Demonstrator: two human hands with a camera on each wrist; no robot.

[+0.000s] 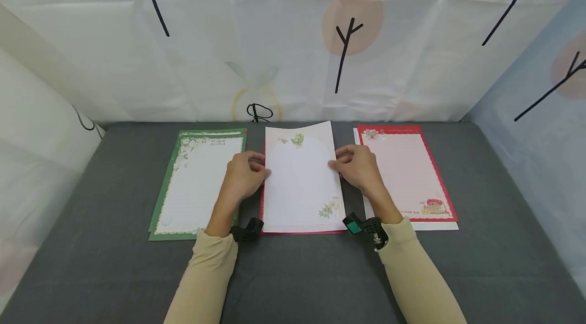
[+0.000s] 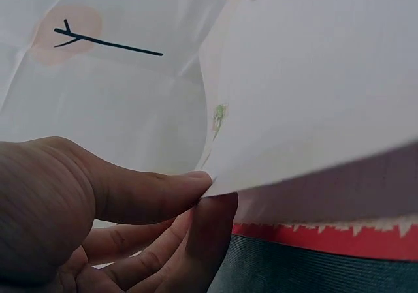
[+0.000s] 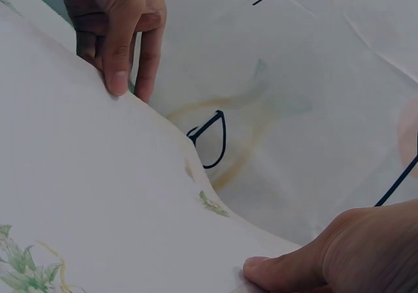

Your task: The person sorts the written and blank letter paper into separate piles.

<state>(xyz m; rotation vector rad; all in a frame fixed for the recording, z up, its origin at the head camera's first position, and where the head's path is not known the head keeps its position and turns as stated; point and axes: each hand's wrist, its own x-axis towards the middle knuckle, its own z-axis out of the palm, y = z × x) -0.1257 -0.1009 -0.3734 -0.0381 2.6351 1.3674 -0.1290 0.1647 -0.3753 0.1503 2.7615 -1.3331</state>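
Note:
A pale sheet of paper (image 1: 299, 181) with green leaf prints at two corners is lifted above the middle of the table. My left hand (image 1: 244, 175) pinches its left edge between thumb and fingers; the left wrist view shows the sheet (image 2: 313, 77) bowed and raised at that side. On the opposite edge, my right hand (image 1: 360, 166) pinches the paper, its thumb (image 3: 268, 270) lying on top. Under the lifted sheet lies a red-bordered sheet (image 2: 313, 239), mostly covered.
Green-bordered letter paper (image 1: 201, 186) lies on the left, its sheets slightly offset. To the right is a red-bordered sheet (image 1: 403, 171) over a white one (image 1: 435, 226). The dark grey table (image 1: 297, 278) meets a printed cloth (image 1: 284, 34) behind.

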